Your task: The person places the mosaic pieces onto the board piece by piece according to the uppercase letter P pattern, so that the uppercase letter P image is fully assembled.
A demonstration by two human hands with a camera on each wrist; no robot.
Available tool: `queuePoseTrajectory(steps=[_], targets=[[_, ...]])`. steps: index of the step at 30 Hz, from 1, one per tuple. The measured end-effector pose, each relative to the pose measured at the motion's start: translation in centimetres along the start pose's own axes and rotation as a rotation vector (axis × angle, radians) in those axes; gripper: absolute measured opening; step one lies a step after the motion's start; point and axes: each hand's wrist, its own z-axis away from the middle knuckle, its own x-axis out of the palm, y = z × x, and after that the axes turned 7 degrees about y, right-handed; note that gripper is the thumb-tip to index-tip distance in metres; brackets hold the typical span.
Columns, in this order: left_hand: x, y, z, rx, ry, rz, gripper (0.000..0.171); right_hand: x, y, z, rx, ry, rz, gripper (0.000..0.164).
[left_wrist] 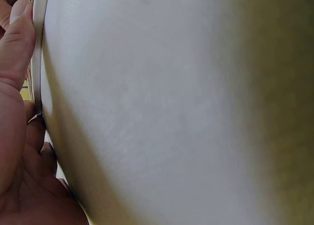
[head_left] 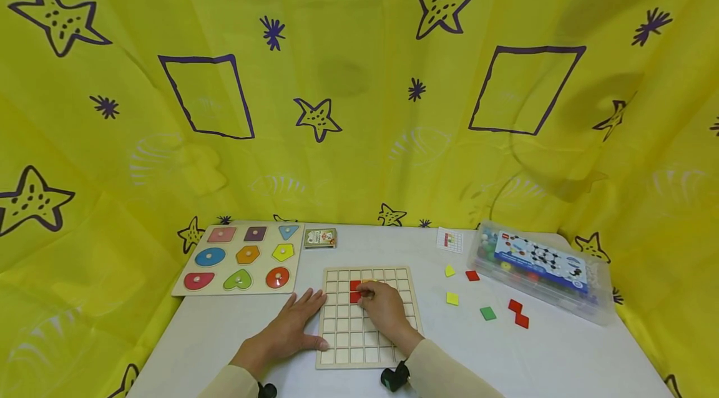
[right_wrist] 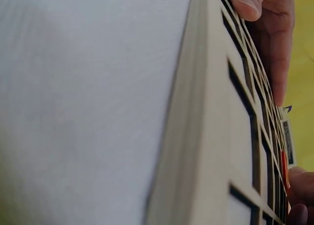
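Observation:
A square wooden grid board (head_left: 342, 357) lies on the white table. My left hand (head_left: 291, 328) rests at its left side with fingers spread, the fingertips at the upper part of the edge and the thumb on the lower left rim. Over the board's upper middle is my right hand (head_left: 384, 307), its fingers bent and the fingertips right at the red square tiles (head_left: 354, 286) in the grid. An orange-yellow tile (head_left: 368, 281) shows partly behind those fingers. I cannot tell whether the fingertips pinch a tile. In the right wrist view, the board's edge (right_wrist: 189, 137) fills the middle.
Loose yellow (head_left: 452, 299), green (head_left: 487, 313) and red tiles (head_left: 522, 320) lie right of the board. Behind them are a patterned card (head_left: 450, 240) and a clear plastic box (head_left: 539, 298). A shape puzzle (head_left: 243, 241) and a small card box (head_left: 320, 238) sit at the left.

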Motion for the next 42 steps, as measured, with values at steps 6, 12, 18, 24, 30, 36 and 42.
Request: queuePoseTrajectory(steps=[6,12,18,24,30,36,42], targets=[[0.0,0.1,0.0,-0.006,-0.007,-0.003,0.105,-0.2,0.1,-0.1,0.065,0.002,-0.101,0.019],[0.0,0.0,-0.1,-0.005,-0.008,-0.002,0.105,-0.3,0.4,-0.3,0.078,0.017,-0.151,0.018],[0.0,0.0,0.0,-0.016,-0.009,-0.002,0.105,-0.3,0.6,-0.5,0.072,0.023,-0.166,0.019],[0.0,0.0,-0.1,-0.013,-0.012,-0.008,0.105,-1.0,0.2,-0.5,0.076,0.016,-0.208,0.022],[-0.2,0.2,0.0,-0.003,-0.009,-0.008,0.104,-2.6,-0.4,-0.4,0.071,0.018,-0.244,0.022],[-0.2,0.1,-0.1,0.009,-0.004,-0.022,0.104,-4.6,-0.4,-0.5,0.062,0.046,-0.257,0.024],[0.0,-0.2,-0.1,0.010,-0.007,-0.018,0.105,-6.9,0.1,-0.3,0.082,0.058,-0.254,0.026]])
